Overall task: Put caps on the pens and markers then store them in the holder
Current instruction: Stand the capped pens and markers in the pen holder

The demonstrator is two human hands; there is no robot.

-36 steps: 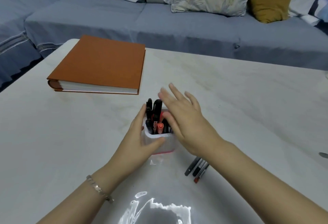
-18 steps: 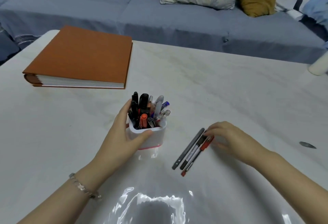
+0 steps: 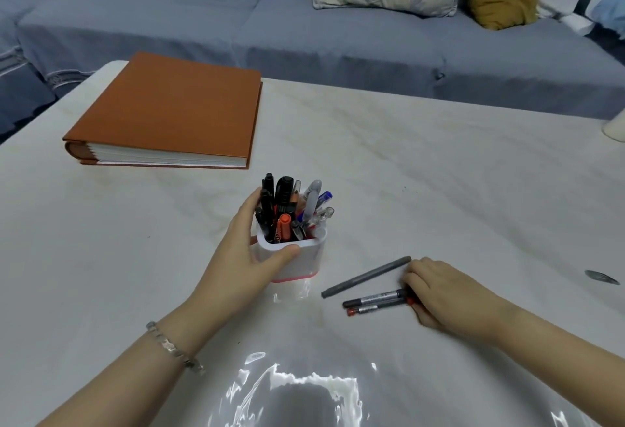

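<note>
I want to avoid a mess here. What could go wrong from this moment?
The holder is already crowded, so pushing more pens in may tip it, though the left hand steadies it. The right hand touches only two of the three loose pens; the grey pen lies apart and could roll away.

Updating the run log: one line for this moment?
left hand: gripping holder | right hand: on two markers | gray pen: loose on table
</note>
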